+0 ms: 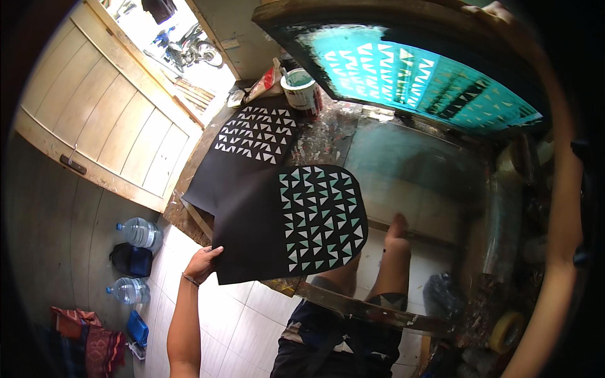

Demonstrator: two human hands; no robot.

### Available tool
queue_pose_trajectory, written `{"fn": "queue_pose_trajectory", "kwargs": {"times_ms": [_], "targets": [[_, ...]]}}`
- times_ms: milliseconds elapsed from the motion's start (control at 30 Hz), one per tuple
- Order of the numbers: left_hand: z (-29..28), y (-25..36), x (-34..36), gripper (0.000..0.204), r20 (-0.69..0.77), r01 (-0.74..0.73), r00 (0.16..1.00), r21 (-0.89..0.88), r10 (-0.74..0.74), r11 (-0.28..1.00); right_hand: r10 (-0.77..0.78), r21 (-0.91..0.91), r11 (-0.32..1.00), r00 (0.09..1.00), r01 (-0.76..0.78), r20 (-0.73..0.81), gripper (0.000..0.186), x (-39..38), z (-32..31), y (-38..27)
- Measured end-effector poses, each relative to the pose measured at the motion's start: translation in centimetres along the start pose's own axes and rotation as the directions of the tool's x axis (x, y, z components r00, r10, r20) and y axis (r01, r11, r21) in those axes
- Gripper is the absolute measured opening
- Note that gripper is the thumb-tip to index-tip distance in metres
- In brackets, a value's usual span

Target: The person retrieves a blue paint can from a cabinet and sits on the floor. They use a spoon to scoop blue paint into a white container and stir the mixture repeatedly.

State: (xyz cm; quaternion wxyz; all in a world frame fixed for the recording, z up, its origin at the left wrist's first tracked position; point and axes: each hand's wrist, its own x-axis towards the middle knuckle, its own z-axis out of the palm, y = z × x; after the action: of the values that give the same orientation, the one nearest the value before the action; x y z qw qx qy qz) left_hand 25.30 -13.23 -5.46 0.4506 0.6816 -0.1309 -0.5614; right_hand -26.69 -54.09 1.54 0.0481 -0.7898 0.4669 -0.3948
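My left hand pinches the lower left corner of a black rounded sheet printed with pale green and white triangles. It holds the sheet over the edge of a worktable. My right hand is raised at the top edge of a dark wooden screen frame, its fingers gripping it. The frame's turquoise mesh with triangle openings is tilted up above a glass work surface. A second black sheet with white triangles lies behind the held one.
A paint bucket and a red-and-white package stand at the table's back. An open wooden door shows a motorbike outside. Water jugs, folded cloths and a blue item lie at the left. A tape roll is at lower right.
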Motion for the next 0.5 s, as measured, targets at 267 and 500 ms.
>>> {"fn": "queue_pose_trajectory", "kwargs": {"times_ms": [267, 500], "targets": [[0.4, -1.3, 0.7, 0.035, -0.048, -0.028, 0.998, -0.021, 0.027, 0.999, 0.564, -0.503, 0.708, 0.826, -0.495, -0.018, 0.04, -37.0, 40.0, 23.9], [-0.2, -1.6, -0.2, 0.029, -0.072, -0.107, 0.993, -0.125, 0.098, 0.986, 0.325, -0.795, 0.576, 0.946, -0.19, 0.01, 0.016, -35.2, 38.1, 21.1]]}}
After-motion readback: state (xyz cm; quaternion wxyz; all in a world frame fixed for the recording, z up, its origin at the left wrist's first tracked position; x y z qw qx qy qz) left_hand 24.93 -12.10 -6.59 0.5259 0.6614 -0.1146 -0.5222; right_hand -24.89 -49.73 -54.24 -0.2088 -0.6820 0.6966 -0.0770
